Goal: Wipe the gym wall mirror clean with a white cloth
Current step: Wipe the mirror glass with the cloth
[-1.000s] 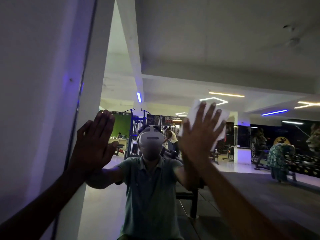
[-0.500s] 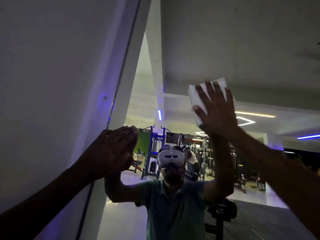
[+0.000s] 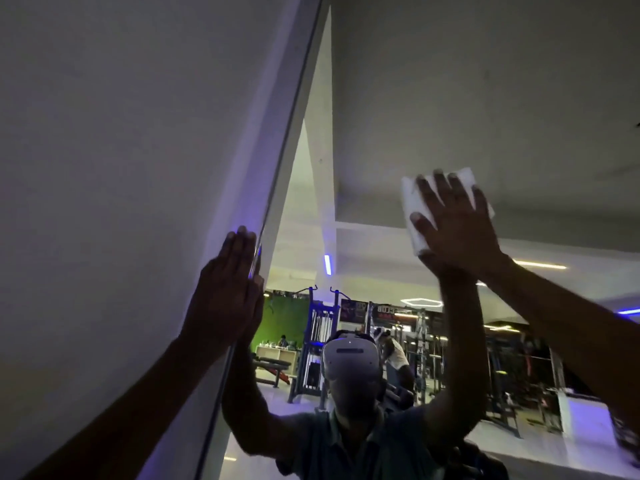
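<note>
We are in the middle of wiping. Our right hand (image 3: 457, 223) is up high on the mirror (image 3: 450, 98), with its fingers spread flat, pressing the white cloth (image 3: 414, 202) on the glass. The cloth is folded and sits under our palm, not squeezed in a fist. Our left hand (image 3: 227, 296) is flat too, fingers straight and together, resting at the left edge of the mirror beside the white wall (image 3: 121, 168). It holds nothing. We cannot see dirt or streaks in this dim light, so we cannot tell how much is clean. The glass above the cloth and far to the right likely still needs wiping.
</note>
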Demonstrator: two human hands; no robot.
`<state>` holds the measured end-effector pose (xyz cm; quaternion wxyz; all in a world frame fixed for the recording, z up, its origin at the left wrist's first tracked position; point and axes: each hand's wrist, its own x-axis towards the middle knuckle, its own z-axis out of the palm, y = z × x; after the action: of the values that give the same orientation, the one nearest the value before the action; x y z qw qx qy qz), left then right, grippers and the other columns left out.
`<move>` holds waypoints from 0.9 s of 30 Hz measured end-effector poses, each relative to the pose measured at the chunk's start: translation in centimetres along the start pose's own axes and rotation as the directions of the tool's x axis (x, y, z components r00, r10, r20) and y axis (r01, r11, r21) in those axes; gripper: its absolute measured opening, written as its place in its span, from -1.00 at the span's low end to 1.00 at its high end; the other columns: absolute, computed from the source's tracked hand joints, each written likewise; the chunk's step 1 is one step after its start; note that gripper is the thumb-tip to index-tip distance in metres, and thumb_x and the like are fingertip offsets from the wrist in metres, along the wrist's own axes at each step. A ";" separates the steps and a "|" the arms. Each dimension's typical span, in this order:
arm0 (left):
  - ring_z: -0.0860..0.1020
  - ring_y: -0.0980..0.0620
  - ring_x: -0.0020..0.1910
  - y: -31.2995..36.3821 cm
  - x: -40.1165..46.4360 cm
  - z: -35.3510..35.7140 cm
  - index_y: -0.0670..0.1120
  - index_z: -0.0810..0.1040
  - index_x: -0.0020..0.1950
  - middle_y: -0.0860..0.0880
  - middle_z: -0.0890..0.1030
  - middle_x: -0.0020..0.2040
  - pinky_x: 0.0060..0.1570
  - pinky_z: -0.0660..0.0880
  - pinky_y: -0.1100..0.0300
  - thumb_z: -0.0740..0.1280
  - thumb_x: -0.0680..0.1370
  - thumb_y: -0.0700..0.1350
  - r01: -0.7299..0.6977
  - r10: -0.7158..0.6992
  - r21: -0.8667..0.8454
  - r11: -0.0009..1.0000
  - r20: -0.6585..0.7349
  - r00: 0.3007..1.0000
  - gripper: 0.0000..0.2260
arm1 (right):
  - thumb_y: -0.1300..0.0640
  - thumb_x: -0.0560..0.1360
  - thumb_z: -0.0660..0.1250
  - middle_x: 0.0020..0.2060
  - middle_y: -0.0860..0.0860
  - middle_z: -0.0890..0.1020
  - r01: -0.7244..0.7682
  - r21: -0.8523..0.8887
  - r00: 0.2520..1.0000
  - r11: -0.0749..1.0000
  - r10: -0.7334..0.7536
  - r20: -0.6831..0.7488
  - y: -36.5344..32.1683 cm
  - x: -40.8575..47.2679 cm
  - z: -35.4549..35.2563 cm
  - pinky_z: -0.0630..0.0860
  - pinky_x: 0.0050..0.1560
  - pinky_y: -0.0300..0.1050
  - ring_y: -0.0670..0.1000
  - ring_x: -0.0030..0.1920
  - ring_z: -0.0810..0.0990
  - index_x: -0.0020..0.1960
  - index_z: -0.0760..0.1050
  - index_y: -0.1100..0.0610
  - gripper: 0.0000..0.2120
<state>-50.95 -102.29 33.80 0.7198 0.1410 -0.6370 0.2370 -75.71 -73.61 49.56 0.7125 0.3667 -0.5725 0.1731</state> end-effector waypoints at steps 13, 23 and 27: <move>0.13 -0.06 0.69 -0.4 -0.5 -0.9 -0.19 0.17 0.69 -0.12 0.17 0.70 0.44 0.33 0.01 0.06 0.68 -0.04 -0.036 0.035 -0.130 0.991 -0.007 0.999 -0.43 | -0.26 0.63 -0.17 0.69 0.11 0.21 0.251 0.083 0.963 0.964 -0.258 0.083 -13.4 4.2 0.7 0.01 0.61 0.28 0.22 0.67 0.18 0.68 0.24 0.01 -0.28; 0.09 0.01 0.70 -0.3 -0.7 -0.9 -0.14 0.16 0.70 -0.07 0.15 0.71 0.35 0.39 0.03 0.04 0.65 -0.06 0.006 -0.003 -0.156 0.988 0.016 1.000 -0.41 | -0.26 0.64 -0.06 0.62 0.24 0.32 -0.052 0.138 0.998 0.989 0.057 -0.033 -16.5 7.1 2.0 0.07 0.58 0.46 0.37 0.61 0.27 0.65 0.32 0.09 -0.29; 0.05 0.04 0.70 -0.3 -0.7 -1.1 -0.11 0.12 0.71 -0.05 0.11 0.72 0.35 0.34 0.07 0.02 0.67 -0.03 0.018 -0.014 -0.162 0.987 0.030 0.999 -0.42 | -0.24 0.66 -0.10 0.63 0.23 0.31 0.110 0.167 0.994 0.980 -0.105 -0.035 -22.9 5.5 1.7 0.03 0.60 0.43 0.33 0.64 0.23 0.66 0.30 0.12 -0.29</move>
<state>-49.89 -102.09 32.94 0.7216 0.0905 -0.6632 0.1767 -60.00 -91.16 47.44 0.6945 0.4540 -0.5258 0.1870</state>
